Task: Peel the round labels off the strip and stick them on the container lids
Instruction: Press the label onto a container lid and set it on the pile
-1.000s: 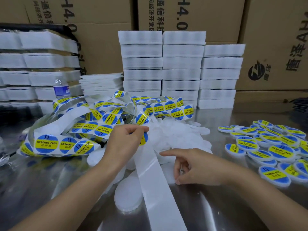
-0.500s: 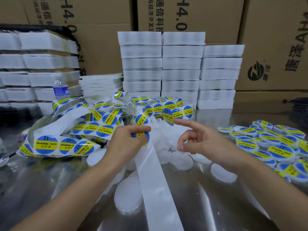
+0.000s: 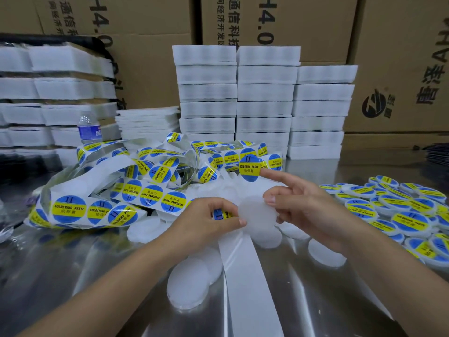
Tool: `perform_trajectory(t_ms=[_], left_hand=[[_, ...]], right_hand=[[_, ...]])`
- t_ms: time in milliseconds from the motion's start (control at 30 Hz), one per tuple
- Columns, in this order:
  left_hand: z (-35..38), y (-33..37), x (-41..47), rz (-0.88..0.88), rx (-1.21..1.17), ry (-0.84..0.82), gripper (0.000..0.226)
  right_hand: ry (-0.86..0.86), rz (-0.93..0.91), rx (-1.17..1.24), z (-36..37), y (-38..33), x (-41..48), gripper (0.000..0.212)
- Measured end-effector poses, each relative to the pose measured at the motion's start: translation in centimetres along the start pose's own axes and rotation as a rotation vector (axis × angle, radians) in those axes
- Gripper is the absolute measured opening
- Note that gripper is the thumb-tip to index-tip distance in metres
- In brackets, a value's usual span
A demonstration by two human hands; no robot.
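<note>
Blank lid (image 3: pixel 257 212): newly raised between the two hands; half a second ago the right hand was higher, nearer the label heap, and no lid showed in it.
Label strip (image 3: pixel 116 190): tangled in a heap across the left and middle of the table, carrying blue-and-yellow round labels.
Left hand (image 3: pixel 206 220): forearm enters from the lower left; fingers curled, with thumb and fingers pinching the strip at a label just left of the lid.
Bare backing (image 3: pixel 245 276): runs from under the hands straight to the near edge.
Peeled label (image 3: pixel 249 167): stuck on the tip of the right index finger, above the lid and apart from it.
Right hand (image 3: pixel 308 210): forearm enters from the lower right; index finger stretched up and left, the other fingers curled, gripping the lid's right rim.
Loose blank lids (image 3: pixel 192 280): lie flat under and around the hands.
Labelled lids (image 3: pixel 401 210): piled at the right edge, just beside the right hand.
Table (image 3: pixel 73 276): shiny metal; bare surface at the lower left and between the forearms.
White stacks (image 3: pixel 264 98): wall off the far side, with cartons (image 3: pixel 401 57) behind.
</note>
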State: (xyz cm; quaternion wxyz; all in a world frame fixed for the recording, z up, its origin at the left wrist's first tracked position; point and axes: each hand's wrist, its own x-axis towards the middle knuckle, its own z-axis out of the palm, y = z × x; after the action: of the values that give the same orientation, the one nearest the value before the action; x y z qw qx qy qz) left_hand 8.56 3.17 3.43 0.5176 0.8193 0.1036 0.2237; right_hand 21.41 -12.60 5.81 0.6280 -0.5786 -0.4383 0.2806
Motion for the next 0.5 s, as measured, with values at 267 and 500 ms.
perform_trajectory(t_ms=[267, 500], left_hand=[[0.29, 0.37, -0.33, -0.107, -0.102, -0.125, 0.021], [0.14, 0.42, -0.05, -0.124, -0.171, 0.004, 0.020]], right_hand=[[0.220, -0.019, 0.103, -0.20, -0.09, 0.43, 0.021], [0.242, 0.113, 0.220, -0.32, -0.66, 0.55, 0.042]])
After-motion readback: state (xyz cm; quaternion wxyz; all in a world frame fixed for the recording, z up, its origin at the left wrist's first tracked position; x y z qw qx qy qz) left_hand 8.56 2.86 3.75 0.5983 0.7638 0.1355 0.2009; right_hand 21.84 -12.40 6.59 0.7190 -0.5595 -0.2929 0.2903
